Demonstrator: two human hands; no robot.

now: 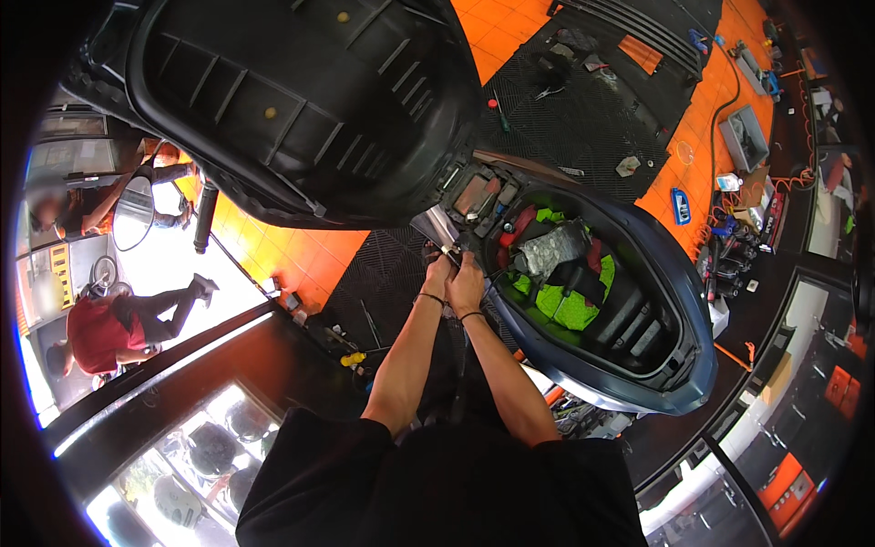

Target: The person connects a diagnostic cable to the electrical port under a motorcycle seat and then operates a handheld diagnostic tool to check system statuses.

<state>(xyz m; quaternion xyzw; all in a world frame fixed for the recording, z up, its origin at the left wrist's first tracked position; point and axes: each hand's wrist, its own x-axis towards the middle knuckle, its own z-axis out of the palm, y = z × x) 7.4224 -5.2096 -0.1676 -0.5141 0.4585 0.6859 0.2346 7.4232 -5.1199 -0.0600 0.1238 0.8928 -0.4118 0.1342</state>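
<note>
Both my hands are close together at the side of a scooter, just left of its under-seat storage compartment [629, 319]. My left hand [438, 275] has its fingers closed near a small pale part at the frame. Right beside it, my right hand [467, 286] is also closed, its fingers drawn together. What they grip is small, dark and mostly hidden. The scooter's seat [264, 100] is tipped up, its black underside showing. Inside the compartment lie a bright green cloth [567, 310], a silvery wrapped bundle [554, 248] and some red fabric.
A handlebar grip [206, 219] and round mirror [134, 212] stick out at left. Beyond them is a person in red [100, 330]. Black matting [583, 128] with scattered tools covers orange tiles. A blue bottle [680, 207] and grey bin [745, 139] stand at right.
</note>
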